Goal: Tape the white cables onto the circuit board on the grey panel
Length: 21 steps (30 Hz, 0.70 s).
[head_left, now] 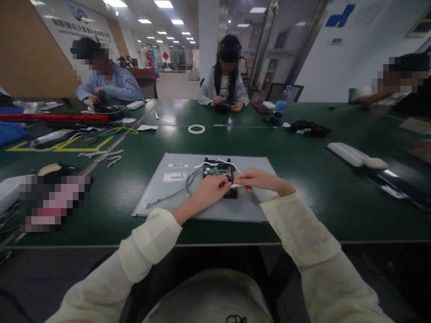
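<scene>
Both my hands are over a flat grey panel (202,211) with labels on it. A thin white strip (236,185), apparently tape, runs between my fingertips. My left hand (214,187) is closed with its fingertips pinching the strip's left end. On the other end, the thumb and fingers of my right hand (256,179) are pinched too. Beneath them is a black bracket (232,194), partly covered by my hands, with a green circuit board (215,171) in it. More white strips (206,164) lie across its far side. Grey cables (171,195) trail left over the panel.
A white tape roll (196,129) lies beyond the panel on the dark green table (303,179). Left are yellow cables (114,131), crumpled white strips (114,158) and a blue bin (12,133). Black items (308,128) and a bottle (283,99) are right. Several people sit around.
</scene>
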Available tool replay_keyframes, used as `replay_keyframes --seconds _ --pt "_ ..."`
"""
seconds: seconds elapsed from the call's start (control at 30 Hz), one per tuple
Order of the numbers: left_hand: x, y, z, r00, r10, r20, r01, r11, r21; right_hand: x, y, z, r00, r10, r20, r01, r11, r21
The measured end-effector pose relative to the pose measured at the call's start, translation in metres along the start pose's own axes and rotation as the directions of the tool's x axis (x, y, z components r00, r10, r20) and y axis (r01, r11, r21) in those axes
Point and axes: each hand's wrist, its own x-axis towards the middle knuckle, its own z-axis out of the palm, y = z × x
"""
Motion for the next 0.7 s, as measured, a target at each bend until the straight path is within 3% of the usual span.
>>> replay_keyframes --seconds 0.13,0.27,0.43,0.7 --pt "0.001 -0.001 0.006 0.999 -0.054 -0.003 0.054 0.996 -0.072 0.001 0.006 0.0 0.996 0.036 -0.087 -0.04 0.998 -0.046" --pt "0.001 -0.004 0.009 0.997 -0.077 -0.021 0.075 0.995 -0.066 0.0 0.005 0.007 0.981 -0.04 -0.19 -0.006 0.972 -0.234" --pt "0.002 -0.004 0.012 0.994 -0.111 -0.006 0.111 0.994 -0.011 0.0 0.008 0.02 0.908 -0.133 -0.397 -0.068 0.889 -0.453" --pt "0.001 -0.004 0.016 0.996 -0.085 0.007 0.084 0.992 0.097 0.0 0.013 0.032 0.879 -0.197 -0.435 -0.126 0.783 -0.61"
